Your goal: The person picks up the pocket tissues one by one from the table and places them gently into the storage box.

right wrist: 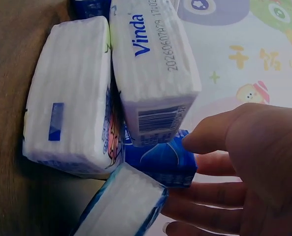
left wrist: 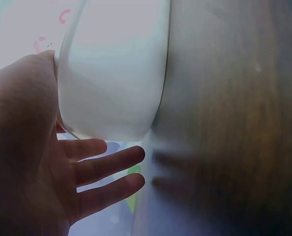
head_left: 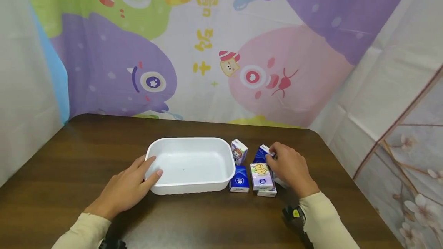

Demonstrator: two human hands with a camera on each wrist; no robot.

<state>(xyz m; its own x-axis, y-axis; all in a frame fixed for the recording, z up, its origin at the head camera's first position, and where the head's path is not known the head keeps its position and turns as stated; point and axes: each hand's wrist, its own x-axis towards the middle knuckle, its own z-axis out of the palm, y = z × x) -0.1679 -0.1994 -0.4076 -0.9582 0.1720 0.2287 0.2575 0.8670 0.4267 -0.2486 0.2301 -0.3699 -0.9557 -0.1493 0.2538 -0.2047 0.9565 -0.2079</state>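
Note:
A white plastic tray (head_left: 190,188) stands on the table. My left hand (head_left: 126,185) rests at its left end, thumb and index over the rim; the other fingers (left wrist: 111,164) stretch out straight outside the wall in the left wrist view. My right hand (head_left: 290,164) pinches the end of a blue tissue pack (right wrist: 160,160) at the back right, thumb at its corner. A Vinda tissue pack (right wrist: 150,59) with a yellow cartoon print overlaps it. Close to my fingers lies a blue-edged pack (right wrist: 131,201), partly hidden by the hand in the head view.
Beside the tray's right end are a blue tissue pack (head_left: 239,180) and an upright cartoon pack (head_left: 239,151). Another pack (head_left: 267,192) sits under the yellow-cartoon one. A cartoon-print curtain (head_left: 207,99) hangs behind the brown table (head_left: 194,222).

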